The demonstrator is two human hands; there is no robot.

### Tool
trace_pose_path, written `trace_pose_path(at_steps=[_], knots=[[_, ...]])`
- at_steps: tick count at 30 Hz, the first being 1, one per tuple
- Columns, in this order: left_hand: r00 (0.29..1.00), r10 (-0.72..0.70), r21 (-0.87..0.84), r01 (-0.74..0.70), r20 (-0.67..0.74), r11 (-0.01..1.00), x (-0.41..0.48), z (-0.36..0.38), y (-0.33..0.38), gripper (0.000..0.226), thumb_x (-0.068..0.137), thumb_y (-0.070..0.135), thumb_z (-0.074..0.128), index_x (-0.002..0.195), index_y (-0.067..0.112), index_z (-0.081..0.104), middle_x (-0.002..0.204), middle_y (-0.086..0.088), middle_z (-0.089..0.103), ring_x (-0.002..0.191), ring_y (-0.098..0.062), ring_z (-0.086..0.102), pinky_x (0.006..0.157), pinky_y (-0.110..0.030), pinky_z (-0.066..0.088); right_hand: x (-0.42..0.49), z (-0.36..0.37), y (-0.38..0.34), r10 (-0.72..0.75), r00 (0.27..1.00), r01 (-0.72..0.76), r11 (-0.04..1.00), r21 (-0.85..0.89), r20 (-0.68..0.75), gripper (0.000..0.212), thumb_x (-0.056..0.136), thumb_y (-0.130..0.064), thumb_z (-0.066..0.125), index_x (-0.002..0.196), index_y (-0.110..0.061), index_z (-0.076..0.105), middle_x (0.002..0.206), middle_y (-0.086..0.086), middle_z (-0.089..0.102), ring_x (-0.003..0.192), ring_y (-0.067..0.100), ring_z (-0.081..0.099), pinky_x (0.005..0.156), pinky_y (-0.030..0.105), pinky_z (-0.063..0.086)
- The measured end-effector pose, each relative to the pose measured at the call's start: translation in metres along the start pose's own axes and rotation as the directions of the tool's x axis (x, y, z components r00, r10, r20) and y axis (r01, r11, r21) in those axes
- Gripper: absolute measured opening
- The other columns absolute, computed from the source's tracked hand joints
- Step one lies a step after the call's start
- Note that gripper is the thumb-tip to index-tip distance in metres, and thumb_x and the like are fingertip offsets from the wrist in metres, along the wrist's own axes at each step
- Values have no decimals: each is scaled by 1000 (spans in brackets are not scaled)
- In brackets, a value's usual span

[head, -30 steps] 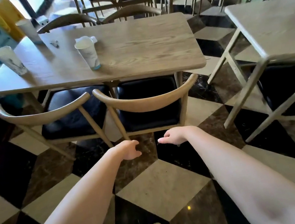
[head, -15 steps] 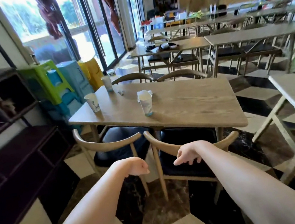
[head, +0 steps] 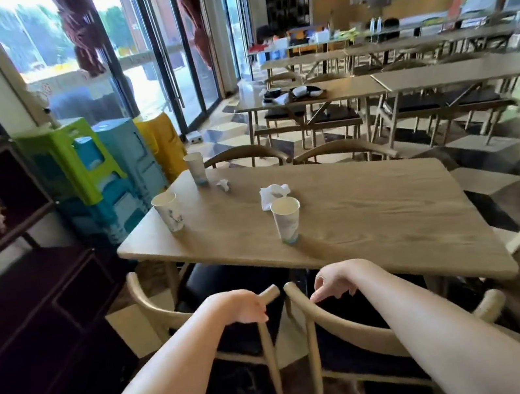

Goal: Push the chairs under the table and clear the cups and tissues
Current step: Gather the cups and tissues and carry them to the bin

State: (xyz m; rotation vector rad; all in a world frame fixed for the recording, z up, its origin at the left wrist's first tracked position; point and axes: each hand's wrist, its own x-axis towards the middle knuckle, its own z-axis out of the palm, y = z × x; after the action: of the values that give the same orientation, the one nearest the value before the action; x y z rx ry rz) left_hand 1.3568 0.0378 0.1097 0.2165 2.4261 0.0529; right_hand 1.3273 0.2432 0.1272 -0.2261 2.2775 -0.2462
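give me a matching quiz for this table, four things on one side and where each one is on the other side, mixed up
Column one:
1. nearest cup
2. big tissue
3. small crumpled tissue
4. left hand

Column two:
a. on the backrest end of the left chair
b. just behind the nearest cup
c. beside the far cup
d. standing closest to the front edge of the table

Pairs: 1-d, 2-b, 3-c, 4-a
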Motion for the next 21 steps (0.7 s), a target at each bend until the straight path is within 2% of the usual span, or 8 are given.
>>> trace_pose_path(at_steps=[2,4,7,10,13,15,19,21], knots=[[999,-2,-41,0,-51,999,22,-18,-12,44,97,36,40,131,13,54,137,-3,53,118,-24,53,100,-32,40,21,-18,-6,-37,994,32,998,-50,-99,46,93,-42,51,119,-5,60,101,8,65,82,19,61,63,25,44],[996,-5,-10,5,-84,1000,47,-32,-25,51,95,40,43,139,15,48,144,-6,49,127,-26,49,105,-33,39,47,-34,-9,-67,976,47,994,-98,-207,44,91,-43,53,111,-5,63,114,13,66,99,27,61,74,28,44],[994,20,-3,-20,-110,1000,88,-45,-41,58,97,40,47,147,14,35,150,-11,42,136,-28,42,110,-35,36,78,-59,-12,-77,940,59,996,-66,-331,54,86,-45,58,127,-10,52,130,9,59,117,27,55,93,33,45],[987,29,-29,-34,-159,999,135,-58,-56,63,96,41,49,149,16,29,154,-9,34,141,-29,34,114,-39,32,109,-96,-14,-115,886,95,993,-66,-448,59,84,-44,63,132,-13,47,135,7,54,123,27,50,98,38,44],[985,-6,-57,-4,-175,998,174,-68,-65,68,95,46,47,152,20,20,161,-6,17,147,-28,20,117,-45,27,139,-126,-16,-170,821,88,981,-173,-545,63,83,-43,65,134,-13,43,139,8,44,130,27,39,104,41,38],[982,-28,-81,13,-187,997,202,-75,-71,69,95,45,48,152,23,17,163,-4,9,149,-27,13,118,-47,25,160,-143,-14,-191,806,82,973,-214,-560,77,79,-45,69,140,-15,34,145,6,32,136,27,26,108,44,31],[977,-63,-84,47,-204,995,249,-80,-84,72,94,41,49,153,26,10,164,-2,-1,151,-24,3,120,-43,21,203,-166,-3,-187,871,48,953,-301,-454,105,74,-50,72,150,-27,3,160,6,-6,146,32,-8,119,52,3],[973,-65,-75,50,-221,996,267,-79,-90,73,94,44,48,153,27,8,164,-3,-5,151,-22,-1,121,-42,18,220,-176,2,-150,906,29,954,-297,-397,109,74,-52,71,150,-30,-3,160,6,-11,146,35,-8,117,55,1]])
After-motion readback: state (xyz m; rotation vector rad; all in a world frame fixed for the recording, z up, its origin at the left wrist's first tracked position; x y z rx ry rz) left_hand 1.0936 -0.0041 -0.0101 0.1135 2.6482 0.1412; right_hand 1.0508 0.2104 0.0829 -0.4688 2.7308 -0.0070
